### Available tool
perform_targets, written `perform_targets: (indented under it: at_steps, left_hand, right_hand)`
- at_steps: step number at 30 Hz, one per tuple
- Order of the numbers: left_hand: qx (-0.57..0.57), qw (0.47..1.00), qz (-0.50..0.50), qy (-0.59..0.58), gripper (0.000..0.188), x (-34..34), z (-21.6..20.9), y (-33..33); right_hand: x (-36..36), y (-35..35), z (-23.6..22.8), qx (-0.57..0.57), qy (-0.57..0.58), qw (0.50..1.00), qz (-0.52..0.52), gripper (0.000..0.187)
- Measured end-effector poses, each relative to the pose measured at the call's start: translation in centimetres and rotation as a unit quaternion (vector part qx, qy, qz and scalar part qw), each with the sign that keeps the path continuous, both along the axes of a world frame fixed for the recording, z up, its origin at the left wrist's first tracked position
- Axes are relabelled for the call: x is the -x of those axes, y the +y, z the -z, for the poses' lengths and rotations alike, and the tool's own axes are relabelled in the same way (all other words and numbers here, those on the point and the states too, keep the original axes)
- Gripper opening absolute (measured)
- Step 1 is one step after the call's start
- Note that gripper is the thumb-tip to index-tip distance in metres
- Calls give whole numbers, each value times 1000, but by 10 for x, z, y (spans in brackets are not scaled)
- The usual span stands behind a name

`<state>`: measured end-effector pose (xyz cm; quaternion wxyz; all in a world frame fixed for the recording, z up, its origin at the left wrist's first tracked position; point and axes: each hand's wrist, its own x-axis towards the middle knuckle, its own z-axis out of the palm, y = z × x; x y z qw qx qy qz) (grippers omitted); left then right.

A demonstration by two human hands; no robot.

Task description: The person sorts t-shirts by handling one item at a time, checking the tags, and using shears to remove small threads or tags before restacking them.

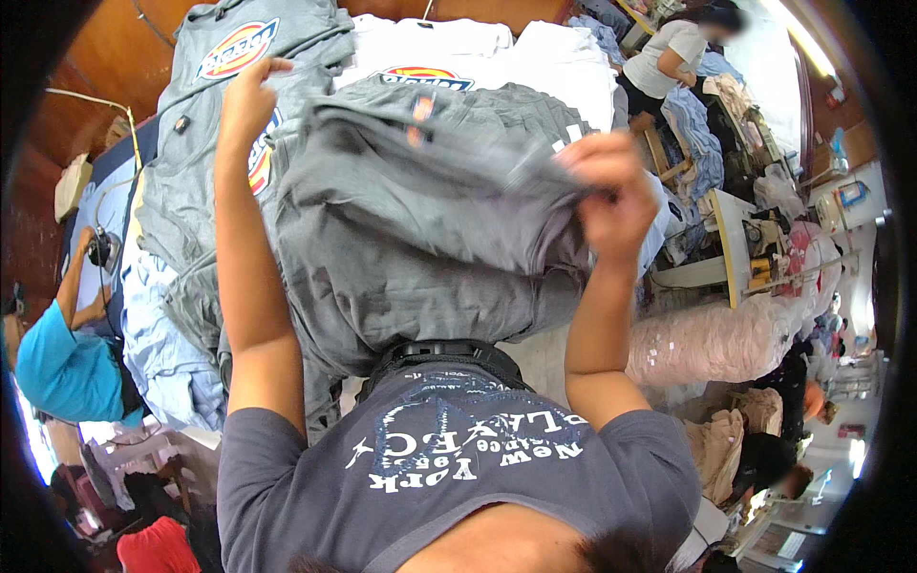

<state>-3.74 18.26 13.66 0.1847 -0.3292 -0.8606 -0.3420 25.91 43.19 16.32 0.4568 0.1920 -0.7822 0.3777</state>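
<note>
My right hand (616, 191) is smeared by motion, its fingers closed on the edge of a grey T-shirt (449, 205). That shirt is partly lifted and blurred along its top edge, spread over other grey cloth in front of my waist. Farther left, my left hand (250, 95) hovers by a grey shirt (196, 86) with a coloured oval print. Its index finger stretches out to the right, and nothing shows in its grasp. Beneath and behind the held shirt lie more grey shirts, one with a similar oval print (425, 76) partly covered.
White shirts (564, 57) are heaped at the back. Light blue garments (158, 329) hang at the left, near a person in a blue top (72, 358) with an iron (102, 250). A large wrapped pinkish roll (712, 339) lies at right. Another person (669, 62) stands at the far right.
</note>
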Motion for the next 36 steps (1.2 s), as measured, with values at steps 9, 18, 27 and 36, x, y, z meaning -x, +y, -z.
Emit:
perform_targets:
  at_steps: [9,18,27,36]
  left_hand:
    - [387,913,65,-111,71,11,61,219]
    - [284,924,184,-178,39,-46,20,179]
    - [335,932,128,44,60,-65,69,115]
    - [36,933,313,-173,36,-71,15,97]
  right_hand:
    - [-26,-65,41,-225,-112,965,-71,13]
    - [-34,-52,61,-104,-120,986,-44,17]
    - [-42,-68,77,-138,-140,978,-69,12]
    - [-47,-71,77,-149,-121,981,-30,12]
